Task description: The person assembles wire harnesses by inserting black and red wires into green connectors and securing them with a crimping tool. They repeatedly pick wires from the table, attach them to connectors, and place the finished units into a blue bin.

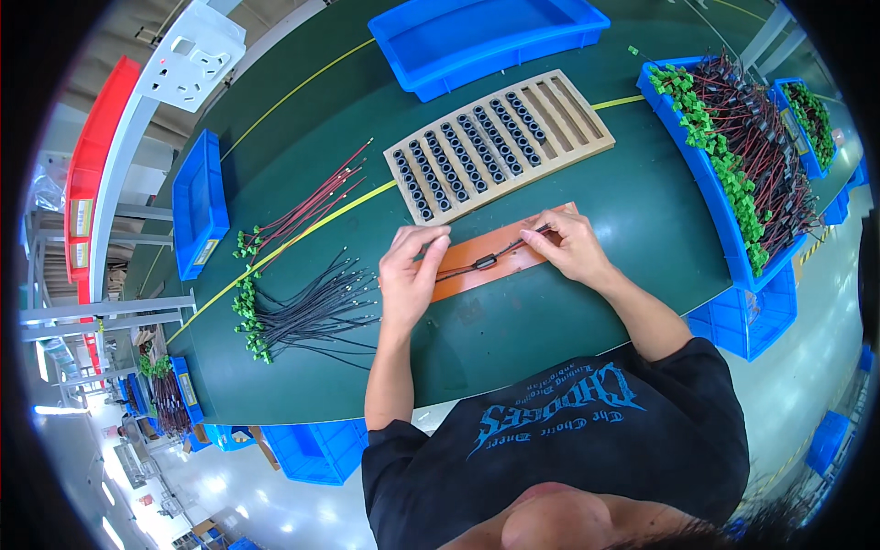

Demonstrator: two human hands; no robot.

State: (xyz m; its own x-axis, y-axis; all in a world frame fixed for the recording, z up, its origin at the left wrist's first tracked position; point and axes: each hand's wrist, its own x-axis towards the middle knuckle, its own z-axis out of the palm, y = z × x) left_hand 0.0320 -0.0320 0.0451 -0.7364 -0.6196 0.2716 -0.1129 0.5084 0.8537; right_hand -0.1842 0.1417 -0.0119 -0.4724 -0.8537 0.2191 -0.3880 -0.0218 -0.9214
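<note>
Looks light and limp along the thin black wire [511, 247], probably stiffer and smoother at the black sleeve [486, 262]; best taken by the sleeve, without tugging. Held over the orange board [458, 288] on the green worktop [541, 344], near the slotted wooden tray [600, 139]. Pinched firmly by thumb and fingers of the right hand [573, 247]; cannot tell about any grip in the loosely curled left hand [410, 270].
</note>
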